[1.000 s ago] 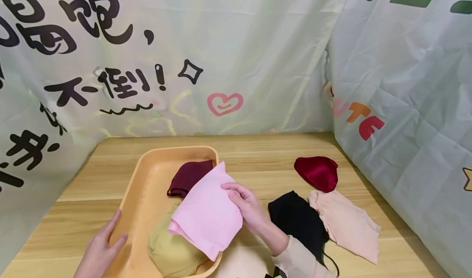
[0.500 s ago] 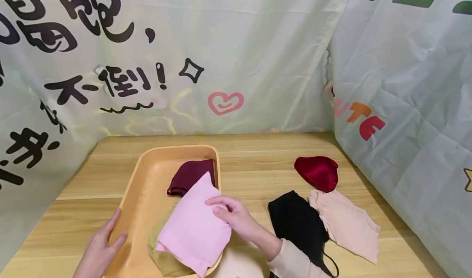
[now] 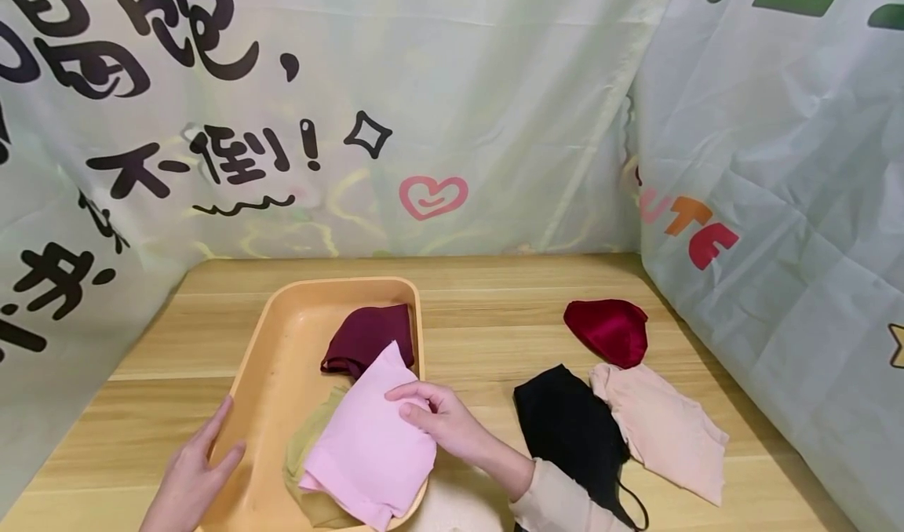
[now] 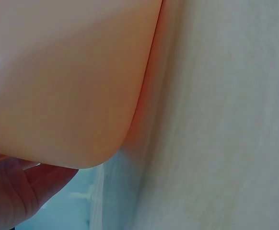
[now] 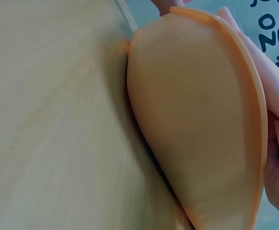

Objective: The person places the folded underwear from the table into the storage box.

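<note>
A pink folded garment (image 3: 374, 442) hangs over the right part of the orange tray (image 3: 264, 391), one corner pointing up. My right hand (image 3: 441, 422) pinches its right side between thumb and fingers. The right wrist view shows this hand (image 5: 278, 182) beside the tray's rim, the pink garment (image 5: 269, 76) above it. My left hand (image 3: 191, 469) holds the tray's left wall, thumb over the inside. Inside the tray lie a dark maroon folded garment (image 3: 370, 332) and an olive-yellow one (image 3: 304, 469), each partly covered by the pink garment in this view.
Right of the tray, a black strappy garment (image 3: 565, 414) overlaps a pale peach folded garment (image 3: 671, 430); a shiny red piece (image 3: 610, 332) lies behind them. A cream item (image 3: 462, 504) shows near the front edge. Printed curtains (image 3: 494, 85) enclose the wooden table (image 3: 480, 304).
My right hand has brought the pink garment left and toward me, lower over the tray, slowing in the last half second. The left hand has stayed on the tray.
</note>
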Demonstrator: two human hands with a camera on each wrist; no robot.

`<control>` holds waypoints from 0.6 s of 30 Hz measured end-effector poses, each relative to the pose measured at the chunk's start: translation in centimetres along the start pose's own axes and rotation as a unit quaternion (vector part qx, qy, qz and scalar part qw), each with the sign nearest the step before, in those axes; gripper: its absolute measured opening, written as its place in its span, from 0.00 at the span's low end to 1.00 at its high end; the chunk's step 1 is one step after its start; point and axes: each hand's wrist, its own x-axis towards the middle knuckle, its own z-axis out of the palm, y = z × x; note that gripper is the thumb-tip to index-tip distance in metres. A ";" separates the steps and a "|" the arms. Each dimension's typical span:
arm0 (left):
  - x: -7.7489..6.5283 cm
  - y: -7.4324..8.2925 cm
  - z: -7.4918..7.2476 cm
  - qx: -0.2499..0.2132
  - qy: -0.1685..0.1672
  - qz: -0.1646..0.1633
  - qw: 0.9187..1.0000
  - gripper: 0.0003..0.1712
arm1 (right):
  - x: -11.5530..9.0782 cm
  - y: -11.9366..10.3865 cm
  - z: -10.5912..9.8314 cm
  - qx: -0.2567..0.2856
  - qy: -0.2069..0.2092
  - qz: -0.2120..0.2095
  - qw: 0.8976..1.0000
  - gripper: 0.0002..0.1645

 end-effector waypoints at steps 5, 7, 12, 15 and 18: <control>0.0 0.1 0.0 0.004 0.000 -0.001 1.000 0.41 | 0.2 -0.1 0.3 -0.002 0.000 0.019 1.000 0.17; 0.0 0.1 -0.1 0.007 0.000 -0.002 1.000 0.41 | 0.2 -0.2 0.5 -0.021 -0.005 0.012 1.000 0.17; 0.0 0.0 0.0 0.012 -0.004 -0.005 1.000 0.42 | 0.1 -0.5 1.0 -0.077 -0.021 -0.018 0.997 0.15; 0.1 -0.1 0.0 0.017 -0.006 -0.006 1.000 0.42 | 0.0 -0.7 1.2 -0.099 -0.024 -0.025 0.995 0.14; 0.0 -0.1 0.0 0.020 -0.001 -0.003 1.000 0.42 | -0.2 -0.9 1.4 -0.153 -0.026 -0.048 0.987 0.15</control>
